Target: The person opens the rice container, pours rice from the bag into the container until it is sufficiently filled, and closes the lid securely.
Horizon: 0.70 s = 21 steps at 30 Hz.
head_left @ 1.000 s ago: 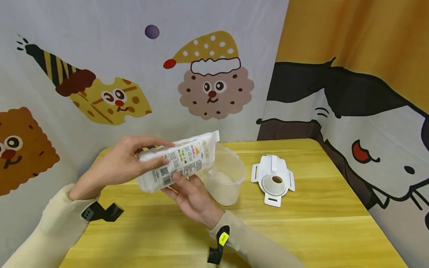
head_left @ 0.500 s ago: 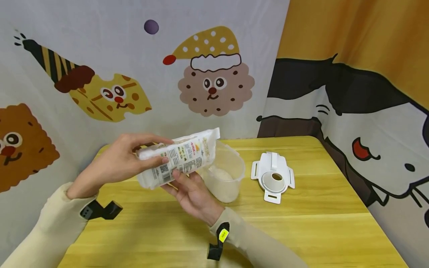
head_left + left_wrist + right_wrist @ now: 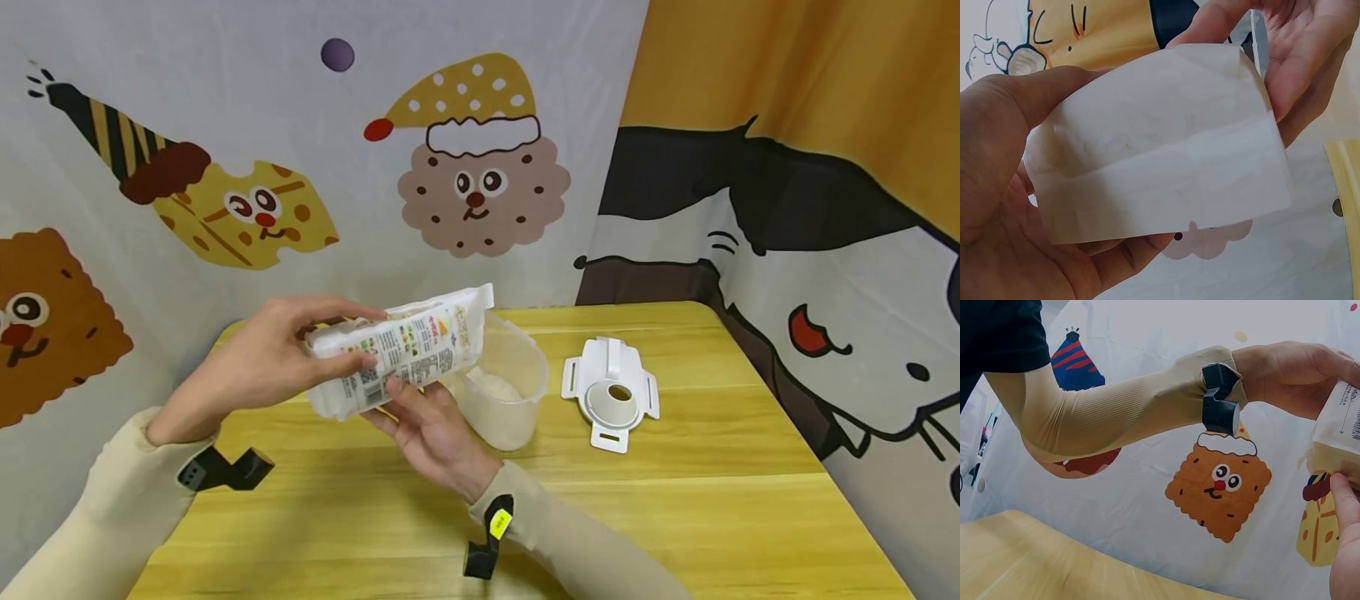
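A white printed bag [image 3: 401, 354] is held tilted above the table, its far right end over the mouth of a clear plastic container [image 3: 531, 358]. My left hand [image 3: 273, 358] grips the bag's near left end, thumb along the printed side. From below, my right hand [image 3: 442, 446] holds the bag, thumb on its lower edge. Pale grains [image 3: 504, 425] fill the lower part of the container. In the left wrist view the bag's flat white bottom [image 3: 1160, 150] sits between both hands. The bag's mouth is hidden from me.
A white lid-like plastic piece [image 3: 611, 392] with side tabs and a round hole lies on the table right of the container. The wooden table [image 3: 712, 533] backs onto a printed cloth [image 3: 337, 225] with cartoon figures.
The head view has tipped down slightly, so everything sits a bit higher in the frame. Both hands keep their hold, and the bag stays over the container almost unmoved.
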{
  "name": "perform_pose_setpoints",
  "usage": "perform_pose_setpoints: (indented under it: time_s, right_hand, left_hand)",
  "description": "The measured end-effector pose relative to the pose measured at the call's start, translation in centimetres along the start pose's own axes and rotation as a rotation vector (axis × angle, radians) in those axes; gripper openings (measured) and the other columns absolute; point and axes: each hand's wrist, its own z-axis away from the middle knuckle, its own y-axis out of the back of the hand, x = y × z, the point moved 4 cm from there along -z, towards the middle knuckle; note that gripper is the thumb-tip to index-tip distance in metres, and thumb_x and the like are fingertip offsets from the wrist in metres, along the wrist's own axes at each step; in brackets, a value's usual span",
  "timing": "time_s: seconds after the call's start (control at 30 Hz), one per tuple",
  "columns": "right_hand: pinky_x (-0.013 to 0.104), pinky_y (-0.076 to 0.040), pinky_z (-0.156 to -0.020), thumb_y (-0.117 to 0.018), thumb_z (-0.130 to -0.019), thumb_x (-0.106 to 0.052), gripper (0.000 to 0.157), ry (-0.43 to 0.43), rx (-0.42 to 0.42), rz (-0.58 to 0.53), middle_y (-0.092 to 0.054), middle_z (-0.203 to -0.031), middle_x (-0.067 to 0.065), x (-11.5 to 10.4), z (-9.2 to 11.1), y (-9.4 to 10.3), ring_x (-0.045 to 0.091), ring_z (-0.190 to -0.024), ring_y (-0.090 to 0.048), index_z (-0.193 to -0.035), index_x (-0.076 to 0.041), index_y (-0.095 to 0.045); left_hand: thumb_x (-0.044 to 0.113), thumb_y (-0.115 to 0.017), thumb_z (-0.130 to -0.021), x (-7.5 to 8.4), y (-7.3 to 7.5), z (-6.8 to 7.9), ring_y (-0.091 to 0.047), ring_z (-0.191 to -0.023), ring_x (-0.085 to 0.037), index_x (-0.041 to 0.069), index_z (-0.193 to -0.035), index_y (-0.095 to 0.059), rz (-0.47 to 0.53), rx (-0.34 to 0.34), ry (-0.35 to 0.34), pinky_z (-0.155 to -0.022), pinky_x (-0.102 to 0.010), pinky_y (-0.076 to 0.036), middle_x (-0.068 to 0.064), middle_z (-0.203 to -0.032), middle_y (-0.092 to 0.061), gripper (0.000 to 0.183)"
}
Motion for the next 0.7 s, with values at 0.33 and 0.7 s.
perform_pose_setpoints:
  time_s: [0.33,0.7]
  right_hand:
    - [0.036,-0.046,-0.116,-0.072,-0.095,-0.025,0.060,-0.018,0.020,-0.010,-0.055,-0.143,-0.001,0.11,0.07,0.06,0.016,-0.130,-0.060,-0.148,-0.022,-0.043]
    - [0.037,-0.047,-0.115,-0.073,-0.095,-0.027,0.061,-0.019,0.003,-0.011,-0.055,-0.144,-0.001,0.15,0.11,-0.01,0.016,-0.130,-0.060,-0.148,-0.022,-0.042]
  left_hand:
    - [0.025,-0.085,-0.087,0.03,0.01,-0.12,-0.068,-0.071,-0.008,0.025,-0.122,-0.074,0.014,-0.001,0.000,-0.058,-0.026,-0.058,-0.001,-0.105,-0.077,0.037]
    - [0.025,-0.085,-0.087,0.24,0.10,-0.18,-0.068,-0.069,-0.008,0.026,-0.121,-0.075,0.014,-0.008,0.024,-0.056,-0.027,-0.057,-0.001,-0.103,-0.077,0.036]
